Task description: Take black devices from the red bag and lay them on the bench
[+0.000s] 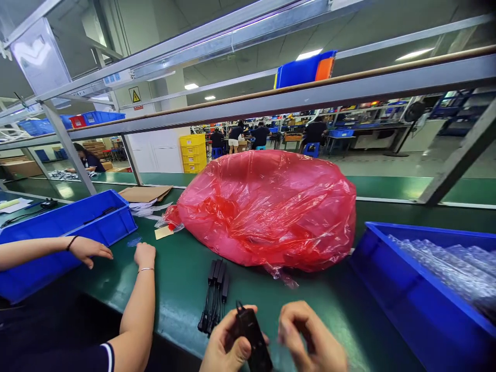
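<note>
Ahead of you on the green worktop point(174, 305), a big red plastic bag point(267, 212) takes up the middle, bulging and creased. To your right stands a blue bin point(411, 294) with clear plastic packaging point(445, 258) in it. Between you and the bag, a little to the left, a cluster of black adapters point(217, 281) lies with the short cables towards you. Farther left, a co-worker's two hands point(145, 254) are over the worktop beside a long blue tray point(31, 281), with flat cardboard point(145, 194) and papers behind. A metal frame rail point(248, 106) crosses above the bag.

The bag hides whatever is directly behind it, and you can't make out what is inside. The co-worker's forearm covers part of the tray, and the right bin runs out of the picture. The lower end of the black device point(253, 338) you hold is cut off or nearly so at the bottom edge.

Your left hand point(232, 343) is clamped around that device, thumb across its face, a cable loop at its top. Your right hand point(310, 338) is raised just beside it, apart from it, fingers curled in; it is blurred, so whether it pinches anything can't be told.
</note>
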`<state>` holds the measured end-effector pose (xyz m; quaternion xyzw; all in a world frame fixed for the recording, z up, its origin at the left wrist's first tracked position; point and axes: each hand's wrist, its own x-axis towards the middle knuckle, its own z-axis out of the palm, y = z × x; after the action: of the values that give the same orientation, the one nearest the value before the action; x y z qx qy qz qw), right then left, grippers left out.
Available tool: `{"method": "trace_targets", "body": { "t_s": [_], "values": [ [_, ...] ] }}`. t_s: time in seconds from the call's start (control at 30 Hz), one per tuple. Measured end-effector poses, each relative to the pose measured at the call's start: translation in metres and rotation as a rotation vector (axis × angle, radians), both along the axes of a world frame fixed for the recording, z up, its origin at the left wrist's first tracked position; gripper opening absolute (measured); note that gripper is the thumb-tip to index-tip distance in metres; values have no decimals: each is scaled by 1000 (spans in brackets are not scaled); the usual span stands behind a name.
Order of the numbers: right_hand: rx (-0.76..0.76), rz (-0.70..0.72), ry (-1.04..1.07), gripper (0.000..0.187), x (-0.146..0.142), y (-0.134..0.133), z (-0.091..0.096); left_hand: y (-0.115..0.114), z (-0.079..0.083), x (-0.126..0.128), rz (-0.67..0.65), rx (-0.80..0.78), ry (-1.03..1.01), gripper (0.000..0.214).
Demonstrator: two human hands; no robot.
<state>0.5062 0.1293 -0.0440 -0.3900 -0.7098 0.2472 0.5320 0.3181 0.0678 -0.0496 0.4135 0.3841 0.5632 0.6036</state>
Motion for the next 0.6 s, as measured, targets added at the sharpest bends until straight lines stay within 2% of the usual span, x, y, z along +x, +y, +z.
{"method": "trace_targets", "body": {
  "t_s": [0.07,0.1,0.23,0.33,0.4,0.5,0.57,0.6],
  "values": [
    [-169,-74,-165,30,21,37,-16,1,-6,-4,31,-33,-70,74],
    [-205,-49,-332,30,32,59,-24,1,-8,-5,42,-41,-97,72],
    [-212,-169,-483,20,51,137,-55,3,-10,-3,41,-15,-140,71],
    [-177,-249,-537,11,46,162,-68,11,-10,1,80,-34,-179,65],
    [-148,-254,-554,15,42,157,-67,20,-11,3,159,-77,-199,61],
    [-113,-205,-559,16,39,123,-54,37,-11,9,310,-124,-186,59],
    [-126,-51,-524,25,37,89,-41,48,-10,20,365,-123,-141,58],
    [-183,112,-457,27,35,71,-36,54,-8,28,366,-114,-113,57]
  ]
}}
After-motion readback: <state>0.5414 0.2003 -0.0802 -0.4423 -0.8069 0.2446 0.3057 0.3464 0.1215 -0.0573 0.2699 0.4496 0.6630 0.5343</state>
